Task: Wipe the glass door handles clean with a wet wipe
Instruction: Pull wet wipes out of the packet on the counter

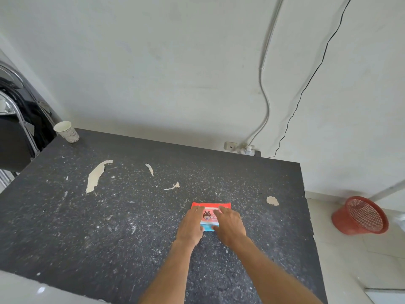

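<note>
A red, white and blue wet wipe pack [210,215] lies flat on the dark speckled table [131,216], right of centre. My left hand [191,224] rests on the pack's left side, fingers laid over its top. On the right side my right hand [230,224] presses down, fingertips near the label. Both hands touch the pack; whether either grips it I cannot make out. No glass door or handle is in sight.
A paper cup [66,131] stands at the table's far left corner. Peeled patches [96,175] mark the tabletop. A red mesh basket [360,216] lies tipped on the floor at right. Cables [265,102] run down the white wall to sockets [241,148]. A dark chair [15,128] is at left.
</note>
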Demonstrator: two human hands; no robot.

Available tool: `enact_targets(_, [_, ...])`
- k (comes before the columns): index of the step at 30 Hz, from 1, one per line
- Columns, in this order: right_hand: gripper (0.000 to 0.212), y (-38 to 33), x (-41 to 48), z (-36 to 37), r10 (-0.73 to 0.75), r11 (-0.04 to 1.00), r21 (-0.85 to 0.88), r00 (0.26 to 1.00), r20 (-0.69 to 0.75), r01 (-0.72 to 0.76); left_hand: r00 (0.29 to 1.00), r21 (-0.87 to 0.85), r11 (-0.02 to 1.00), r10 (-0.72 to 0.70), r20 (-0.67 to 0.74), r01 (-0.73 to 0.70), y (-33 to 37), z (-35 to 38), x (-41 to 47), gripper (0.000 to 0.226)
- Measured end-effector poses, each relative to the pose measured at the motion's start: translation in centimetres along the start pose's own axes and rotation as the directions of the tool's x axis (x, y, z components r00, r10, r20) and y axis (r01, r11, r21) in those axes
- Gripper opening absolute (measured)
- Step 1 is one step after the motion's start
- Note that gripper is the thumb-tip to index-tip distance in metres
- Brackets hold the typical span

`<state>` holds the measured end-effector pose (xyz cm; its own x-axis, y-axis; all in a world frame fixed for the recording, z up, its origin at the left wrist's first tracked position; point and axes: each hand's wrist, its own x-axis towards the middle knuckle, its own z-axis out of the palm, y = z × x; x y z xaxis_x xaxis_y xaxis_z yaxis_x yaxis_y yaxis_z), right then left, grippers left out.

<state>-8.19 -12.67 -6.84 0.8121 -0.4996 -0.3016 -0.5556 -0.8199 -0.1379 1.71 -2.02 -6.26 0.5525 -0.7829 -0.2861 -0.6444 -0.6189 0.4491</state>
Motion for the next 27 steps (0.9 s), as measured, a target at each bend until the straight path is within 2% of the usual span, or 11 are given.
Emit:
enact_targets(6, [0.039,-0.1,0.2,0.2,-0.030,1.000,0.002,0.999,-0.039,0.030,1.000,-0.028,0.999,-0.016,-0.021,0.016,-0.4,0.2,0.6,0.063])
enact_targets(10, [0.032,0.3,0.6,-0.4,-0.017,0.997,0.075,0.992,-0.123,0.027,0.998,-0.049,0.998,-0.052,-0.046,0.050,-0.3,0.4,0.8,0.072])
enact_targets(14, [0.039,0.7,2.2,-1.7,0.128,0.962,0.258,0.983,-0.129,-0.091,0.995,-0.086,0.994,-0.079,-0.054,0.074,0.0,0.2,0.9,0.094])
enact_targets(17, [0.033,0.6,3.6,-2.5,0.252,0.907,0.371,0.962,-0.106,-0.197,0.997,-0.105,0.993,-0.060,-0.050,0.055,-0.1,-0.3,1.3,0.101])
enact_targets(20, [0.017,0.5,4.6,-2.5,0.387,0.837,0.463,0.914,-0.121,-0.293,0.998,-0.119,0.992,-0.038,-0.045,0.032,-0.4,-0.6,1.6,0.089])
enact_targets(22, [0.015,0.8,4.8,-2.1,0.437,0.817,0.461,0.894,-0.101,-0.347,0.999,-0.095,0.995,-0.009,-0.030,0.006,-0.7,-0.6,1.7,0.074])
enact_targets(25, [0.022,1.0,4.7,-1.4,0.415,0.840,0.400,0.909,-0.040,-0.366,0.999,-0.034,0.999,0.036,-0.014,-0.036,-0.9,-0.7,2.2,0.059])
enact_targets(27, [0.025,0.8,4.3,-1.2,0.395,0.869,0.360,0.914,-0.092,-0.339,0.999,0.015,0.999,0.045,-0.012,-0.045,-0.7,-0.8,2.5,0.057])
